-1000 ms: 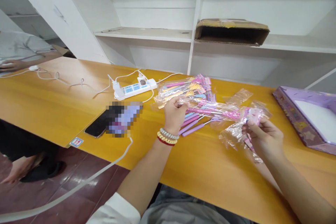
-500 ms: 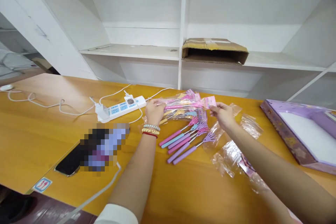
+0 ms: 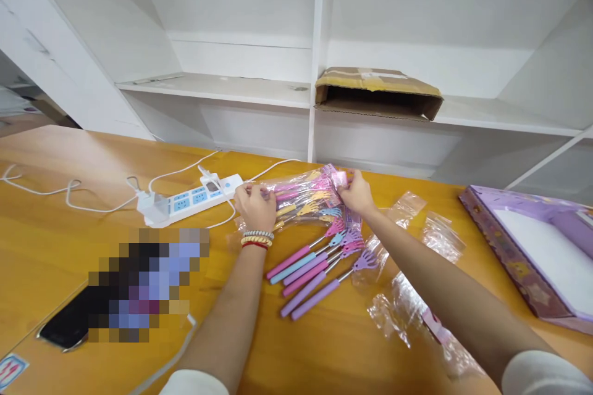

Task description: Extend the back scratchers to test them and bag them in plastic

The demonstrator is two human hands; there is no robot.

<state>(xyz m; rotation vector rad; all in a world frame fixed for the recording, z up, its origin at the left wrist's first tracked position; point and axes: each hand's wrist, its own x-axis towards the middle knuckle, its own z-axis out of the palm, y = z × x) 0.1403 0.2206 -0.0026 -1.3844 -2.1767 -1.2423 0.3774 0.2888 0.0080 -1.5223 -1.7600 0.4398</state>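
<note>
A clear plastic packet [image 3: 301,184] with a pink hand-shaped scratcher inside lies across the top of other bagged scratchers. My left hand [image 3: 256,207] pinches its left end, fingers closed. At the packet's pink header on the right, my right hand [image 3: 357,192] grips the edge between thumb and fingers. Yellow and blue scratchers [image 3: 312,205] show in bags just below. Nearer to me, several unwrapped scratchers [image 3: 319,268] with pink, blue and purple handles lie side by side, their claw ends pointing up and right.
Crumpled clear bags [image 3: 407,296] lie right of the scratchers. A purple box [image 3: 519,259] stands at the far right. On the left are a white power strip [image 3: 194,197], cables and a dark phone [image 3: 65,321]. A cardboard box [image 3: 377,89] sits on the shelf [image 3: 231,87].
Both hands have moved left with the pink packet, which is now lowered onto the other bagged scratchers. The camera view has shifted a little, too.
</note>
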